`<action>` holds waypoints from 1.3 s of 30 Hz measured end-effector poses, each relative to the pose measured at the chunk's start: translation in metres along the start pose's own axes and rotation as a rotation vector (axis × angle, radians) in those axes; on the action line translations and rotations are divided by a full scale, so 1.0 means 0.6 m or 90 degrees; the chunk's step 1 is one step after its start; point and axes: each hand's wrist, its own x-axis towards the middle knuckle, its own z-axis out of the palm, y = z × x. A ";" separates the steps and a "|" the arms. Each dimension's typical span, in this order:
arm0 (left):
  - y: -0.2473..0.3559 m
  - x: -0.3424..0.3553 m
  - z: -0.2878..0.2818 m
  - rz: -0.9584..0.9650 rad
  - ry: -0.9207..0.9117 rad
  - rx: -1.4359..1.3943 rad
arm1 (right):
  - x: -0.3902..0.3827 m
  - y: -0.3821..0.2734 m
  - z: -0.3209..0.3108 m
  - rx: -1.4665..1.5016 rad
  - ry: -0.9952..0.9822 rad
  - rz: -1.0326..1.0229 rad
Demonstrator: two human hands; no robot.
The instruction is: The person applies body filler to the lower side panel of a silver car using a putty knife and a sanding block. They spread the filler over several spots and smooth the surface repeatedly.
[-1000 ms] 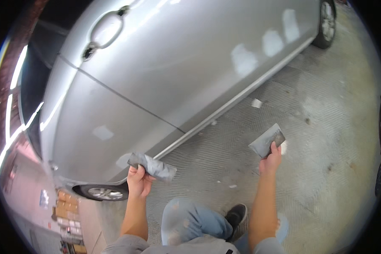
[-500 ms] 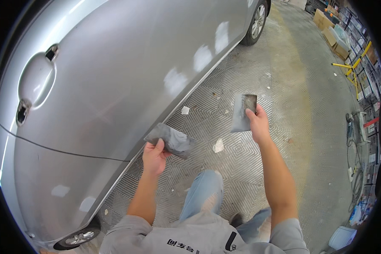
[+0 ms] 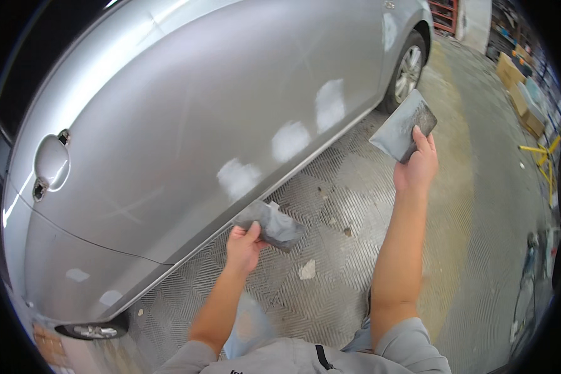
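Observation:
My left hand (image 3: pixel 246 249) grips a dark flat rectangular blade (image 3: pixel 278 227) smeared with grey paste, low beside the lower edge of the silver car door (image 3: pixel 137 100). My right hand (image 3: pixel 416 162) is higher and farther right, thumb on a flat grey rectangular blade (image 3: pixel 395 128) with dark smudges. Three whitish patches, the middle one (image 3: pixel 290 140) among them, run along the lower door. The door handle recess (image 3: pixel 52 163) shows dark fittings at both ends.
The car's wheel (image 3: pixel 406 76) stands beyond my right hand. The textured floor (image 3: pixel 321 293) holds small pale scraps. Along the right are cardboard boxes (image 3: pixel 511 71), a yellow stand (image 3: pixel 545 153) and cables (image 3: pixel 520 299). A red rack (image 3: pixel 445 14) is at the back.
My view has swung along the car toward the wheel at the upper right. My right hand has risen with its blade toward that wheel; my left hand still holds its blade low by the door.

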 end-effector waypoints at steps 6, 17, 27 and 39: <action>0.030 0.005 0.007 0.178 0.133 0.027 | 0.079 0.082 0.028 0.142 -0.108 0.079; 0.048 -0.075 0.071 0.337 0.366 0.078 | 0.089 0.222 0.001 0.225 -0.292 0.349; -0.045 0.020 0.051 0.267 0.297 0.030 | 0.088 0.213 -0.019 0.146 -0.323 0.360; -0.099 0.089 0.034 0.177 0.140 -0.169 | 0.004 0.115 -0.026 -0.392 -0.649 -0.078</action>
